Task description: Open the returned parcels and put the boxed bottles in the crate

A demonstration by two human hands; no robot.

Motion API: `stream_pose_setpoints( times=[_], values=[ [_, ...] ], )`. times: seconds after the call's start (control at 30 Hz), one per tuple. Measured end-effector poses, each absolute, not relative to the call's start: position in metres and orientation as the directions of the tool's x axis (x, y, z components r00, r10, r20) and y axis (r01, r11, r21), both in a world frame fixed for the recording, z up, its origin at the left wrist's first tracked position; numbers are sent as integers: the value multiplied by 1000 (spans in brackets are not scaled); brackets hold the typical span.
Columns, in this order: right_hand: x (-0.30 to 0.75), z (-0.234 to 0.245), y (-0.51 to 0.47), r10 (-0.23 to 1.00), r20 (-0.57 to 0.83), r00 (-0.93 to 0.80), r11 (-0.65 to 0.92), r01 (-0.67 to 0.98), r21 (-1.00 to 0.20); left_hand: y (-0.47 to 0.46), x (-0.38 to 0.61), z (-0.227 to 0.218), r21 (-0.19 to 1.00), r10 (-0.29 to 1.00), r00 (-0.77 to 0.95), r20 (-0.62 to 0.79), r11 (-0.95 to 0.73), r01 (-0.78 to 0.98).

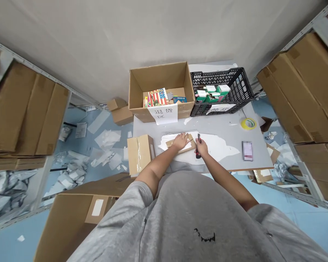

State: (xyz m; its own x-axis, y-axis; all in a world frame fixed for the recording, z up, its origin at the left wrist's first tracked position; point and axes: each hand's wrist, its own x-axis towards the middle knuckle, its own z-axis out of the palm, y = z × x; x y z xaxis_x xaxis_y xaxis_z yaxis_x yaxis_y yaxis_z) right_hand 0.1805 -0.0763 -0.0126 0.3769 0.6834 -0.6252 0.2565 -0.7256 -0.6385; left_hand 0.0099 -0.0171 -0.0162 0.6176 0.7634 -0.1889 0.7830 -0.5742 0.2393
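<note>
My left hand presses flat on a flat cardboard package, which lies on white paper on a grey table. My right hand grips a black and red utility knife upright, with its tip at the top by the package's right end. The knife's blade is too small to make out. Both forearms reach forward from grey sleeves, and the hands are close together.
An open carton holds books, and a black plastic crate holds boxed goods at the table's far edge. A yellow tape roll, a pixelated flat item and a taped carton lie nearby. Shelves of cartons flank the table.
</note>
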Motion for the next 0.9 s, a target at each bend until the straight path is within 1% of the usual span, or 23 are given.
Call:
stream_pose_setpoints(
  times=[0.07,0.13,0.2,0.33,0.43,0.57,0.63,0.8,0.9],
  values=[
    [189,-15,-71,712,-597,370,-701,322,-637,-12,5,-16,258,712,681,-174,-634,729],
    [195,-19,-63,723,-609,326,-691,365,-624,-8,0,-15,273,659,734,-162,-685,675],
    [198,-24,-55,720,-632,287,-692,368,-621,-7,-5,-13,289,637,758,-140,-706,647],
    [201,-31,-46,738,-613,283,-673,379,-635,-21,-11,-9,311,648,754,-104,-699,644],
    [200,-32,-45,746,-585,319,-664,434,-609,-38,-8,-8,312,662,737,-135,-677,666],
    [194,-33,-45,766,-524,372,-641,505,-578,-54,0,-9,275,715,677,-172,-625,731],
    [192,-35,-46,775,-524,352,-630,490,-602,-56,3,-11,257,735,651,-190,-603,756],
    [194,-40,-48,796,-557,236,-603,389,-697,-46,6,-12,251,712,678,-183,-633,732],
    [197,-39,-45,806,-553,211,-587,400,-704,-39,11,-13,275,717,677,-165,-626,730]
  ],
)
